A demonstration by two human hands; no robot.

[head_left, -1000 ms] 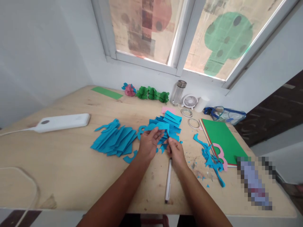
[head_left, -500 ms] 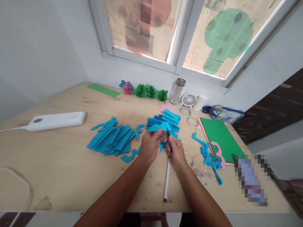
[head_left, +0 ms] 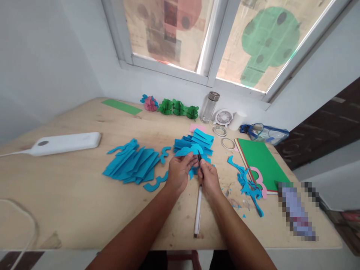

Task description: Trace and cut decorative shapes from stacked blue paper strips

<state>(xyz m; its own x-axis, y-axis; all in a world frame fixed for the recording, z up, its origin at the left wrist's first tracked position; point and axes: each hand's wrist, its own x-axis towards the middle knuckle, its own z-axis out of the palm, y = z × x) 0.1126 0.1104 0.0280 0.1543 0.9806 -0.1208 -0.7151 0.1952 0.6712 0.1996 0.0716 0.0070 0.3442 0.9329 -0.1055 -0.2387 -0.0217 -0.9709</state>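
Pinched in my left hand is a blue paper piece with a scalloped upper edge. My right hand is closed around dark scissors, whose blades touch the right end of that paper. Behind both hands lies a pile of folded blue papers. Left of my left hand are a stack of folded blue papers and curved blue cut-outs. A white pen lies on the table just below my right hand.
Blue scraps and a green sheet stack with a pink cut-out lie right. At the back stand green paper shapes, a bottle and a small fan. A white power strip is left.
The whole view has shifted very slightly. Both hands keep nearly the same place, with the scissors still at the right end of the blue paper.
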